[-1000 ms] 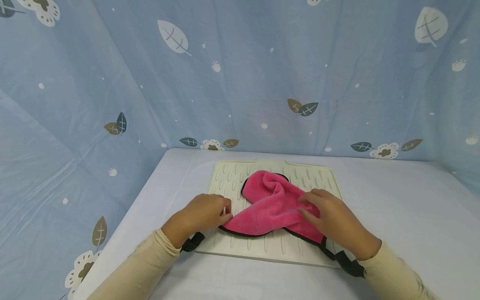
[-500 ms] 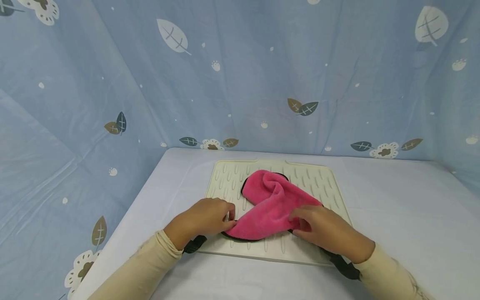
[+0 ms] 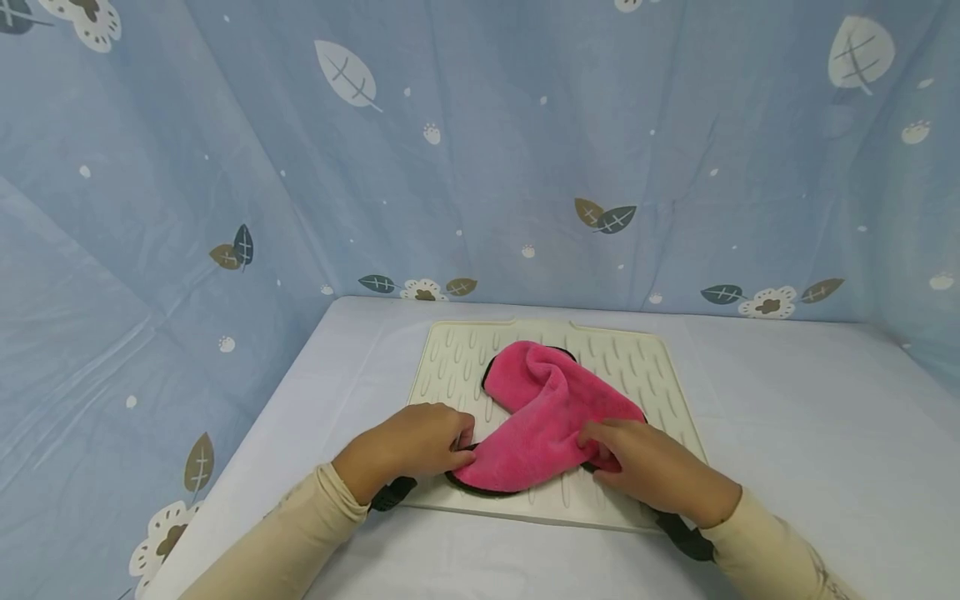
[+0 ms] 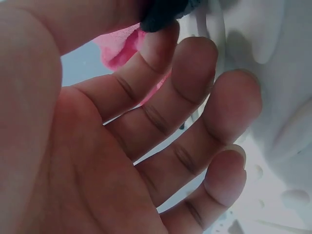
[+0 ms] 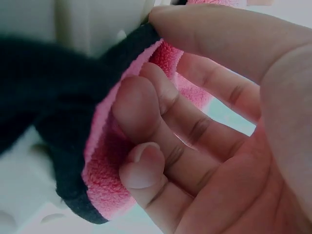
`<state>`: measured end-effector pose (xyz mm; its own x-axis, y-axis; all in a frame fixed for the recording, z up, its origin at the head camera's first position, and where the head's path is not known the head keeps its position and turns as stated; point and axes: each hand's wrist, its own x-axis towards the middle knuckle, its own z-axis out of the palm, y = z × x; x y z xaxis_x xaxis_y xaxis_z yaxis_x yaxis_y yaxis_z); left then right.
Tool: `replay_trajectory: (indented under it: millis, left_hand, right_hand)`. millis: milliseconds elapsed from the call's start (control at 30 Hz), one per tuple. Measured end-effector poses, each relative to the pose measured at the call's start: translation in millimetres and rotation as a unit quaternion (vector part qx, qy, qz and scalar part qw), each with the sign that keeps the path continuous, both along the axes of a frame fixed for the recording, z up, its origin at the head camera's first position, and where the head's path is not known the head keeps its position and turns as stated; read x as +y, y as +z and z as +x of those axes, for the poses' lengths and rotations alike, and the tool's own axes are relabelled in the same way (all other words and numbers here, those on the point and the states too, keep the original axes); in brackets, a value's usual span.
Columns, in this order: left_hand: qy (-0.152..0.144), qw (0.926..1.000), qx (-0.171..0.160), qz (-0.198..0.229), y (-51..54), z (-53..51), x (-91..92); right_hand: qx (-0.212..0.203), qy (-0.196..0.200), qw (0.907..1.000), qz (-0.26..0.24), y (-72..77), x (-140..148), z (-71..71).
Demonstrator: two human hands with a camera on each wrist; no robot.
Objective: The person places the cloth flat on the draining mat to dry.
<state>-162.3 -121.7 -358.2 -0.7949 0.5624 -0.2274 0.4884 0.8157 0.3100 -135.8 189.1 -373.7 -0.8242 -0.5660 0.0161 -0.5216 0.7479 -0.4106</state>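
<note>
A crumpled pink cloth (image 3: 536, 425) with black edging lies on a cream ribbed mat (image 3: 652, 375). At its left corner my left hand (image 3: 412, 446) pinches the black-edged border between thumb and index finger; in the left wrist view the other fingers of this hand (image 4: 146, 131) are loosely bent beside the mat. My right hand (image 3: 660, 467) holds the cloth's right part near the mat's front. The right wrist view shows the thumb of this hand (image 5: 219, 112) at the black edging (image 5: 73, 161) and bent fingers against the pink pile.
The mat rests on a table (image 3: 795, 417) with a white cover. Behind and to the left hangs a blue curtain (image 3: 480, 167) printed with leaves and flowers. Dark straps (image 3: 686, 537) show at both wrists.
My right hand has moved left and toward the front, from over the cloth to its right edge, taking hold and folding that part in. The left hand has shifted slightly forward with its corner.
</note>
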Motion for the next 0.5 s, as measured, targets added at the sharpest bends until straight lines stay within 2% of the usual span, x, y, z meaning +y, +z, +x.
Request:
replay_trajectory:
  millis: [233, 500]
  left_hand:
    - [-0.005, 0.9999, 0.003, 0.011, 6.9, 2.7, -4.7]
    - [0.002, 0.9999, 0.008, 0.013, 14.3, -1.9, -13.0]
  right_hand:
    - [0.01, 0.002, 0.9999, 0.0, -2.6, -1.1, -0.4]
    - [0.009, 0.009, 0.9999, 0.001, 0.3, 2.4, 0.8]
